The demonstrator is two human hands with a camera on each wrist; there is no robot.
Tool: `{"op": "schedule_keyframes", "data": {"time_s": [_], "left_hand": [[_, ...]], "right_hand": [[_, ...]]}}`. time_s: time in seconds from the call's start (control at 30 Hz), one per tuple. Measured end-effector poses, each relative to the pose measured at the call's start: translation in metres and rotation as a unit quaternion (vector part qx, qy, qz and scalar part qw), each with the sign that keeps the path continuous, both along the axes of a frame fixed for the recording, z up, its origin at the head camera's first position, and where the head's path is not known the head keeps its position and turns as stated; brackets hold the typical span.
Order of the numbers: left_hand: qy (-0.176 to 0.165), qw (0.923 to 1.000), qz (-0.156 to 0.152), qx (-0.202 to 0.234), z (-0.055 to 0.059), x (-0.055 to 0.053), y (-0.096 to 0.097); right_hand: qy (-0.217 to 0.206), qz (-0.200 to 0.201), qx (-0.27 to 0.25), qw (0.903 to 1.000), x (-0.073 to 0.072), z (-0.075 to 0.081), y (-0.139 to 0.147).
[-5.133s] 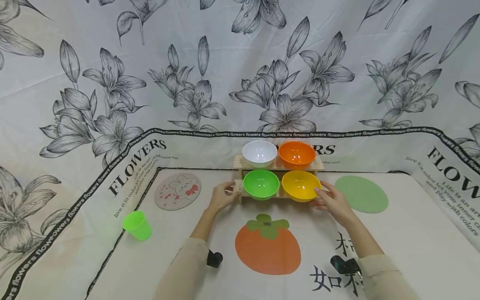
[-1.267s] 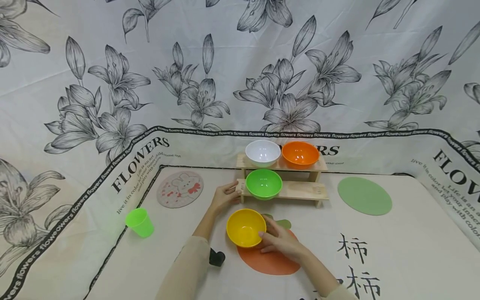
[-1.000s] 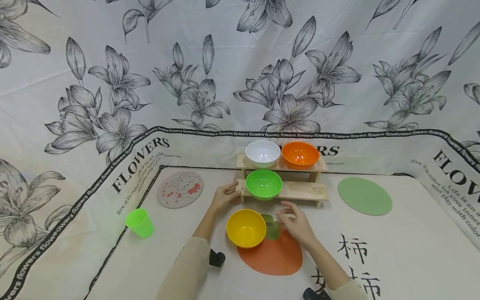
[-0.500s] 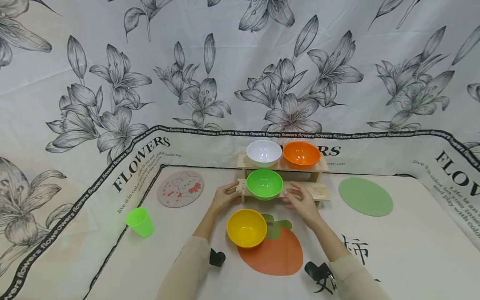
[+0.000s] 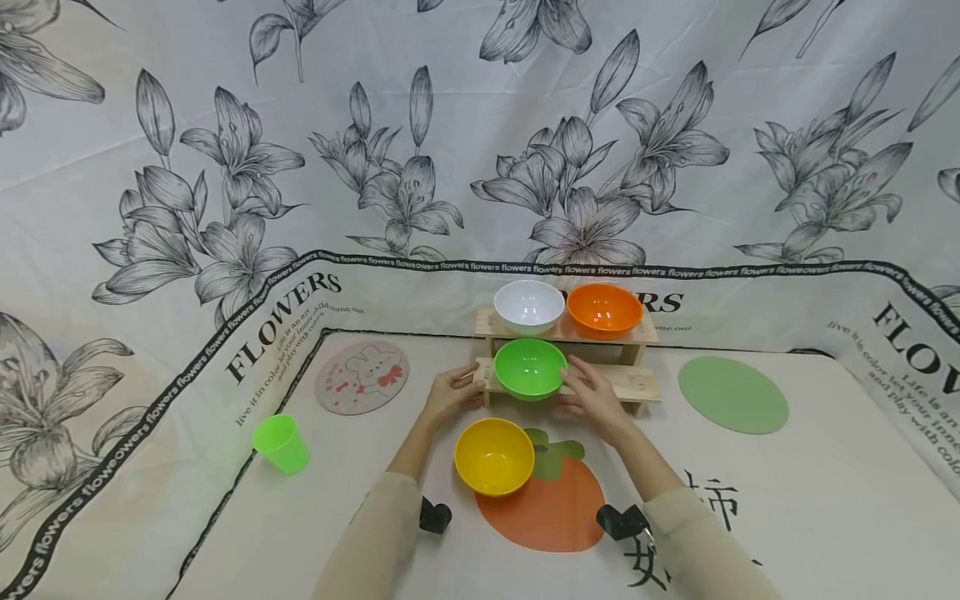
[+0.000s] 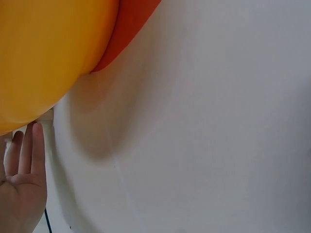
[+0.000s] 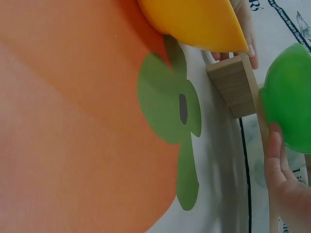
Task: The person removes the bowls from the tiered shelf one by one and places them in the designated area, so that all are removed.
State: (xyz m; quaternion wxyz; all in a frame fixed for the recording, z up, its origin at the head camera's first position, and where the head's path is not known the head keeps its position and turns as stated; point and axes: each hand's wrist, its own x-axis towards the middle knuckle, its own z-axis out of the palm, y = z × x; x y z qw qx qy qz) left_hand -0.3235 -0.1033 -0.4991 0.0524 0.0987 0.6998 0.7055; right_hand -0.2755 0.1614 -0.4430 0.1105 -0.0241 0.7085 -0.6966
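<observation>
Rack (image 5: pixel 632 384) is held by left grip (image 5: pixel 448 397); green bowl (image 5: pixel 529 369), pinched by right grip (image 5: pixel 596 402), could be dropped if its rim slips.

The near yellow bowl (image 5: pixel 494 457), the green bowl (image 5: pixel 530 369) and the far white bowl (image 5: pixel 528 307) and orange bowl (image 5: pixel 604 311) look like smooth, glossy plastic. The shelf (image 5: pixel 634 384) is of matt wood. The left cup (image 5: pixel 281 444) seems to be plastic. The far curtain (image 5: pixel 480 117) is creased cloth.

We have room to pass between the green cup (image 5: pixel 281 443) and our left hand (image 5: pixel 448 398), which blocks the left end of the wooden stand (image 5: pixel 633 384); our right hand (image 5: pixel 597 402) bars the green bowl (image 5: pixel 530 369) rightward, the yellow bowl (image 5: pixel 495 457) in front.
</observation>
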Motion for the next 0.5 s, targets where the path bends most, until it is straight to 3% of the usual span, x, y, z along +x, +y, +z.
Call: {"op": "schedule_keyframes", "data": {"time_s": [0.23, 0.5], "left_hand": [[0.004, 1.0, 0.003, -0.007, 0.0, 0.0, 0.0], [-0.01, 0.9999, 0.008, -0.002, 0.0, 0.0, 0.0]], "right_hand": [[0.0, 0.026, -0.04, 0.9989, -0.006, -0.006, -0.005], [-0.003, 0.022, -0.071, 0.9972, -0.005, -0.009, -0.013]]}}
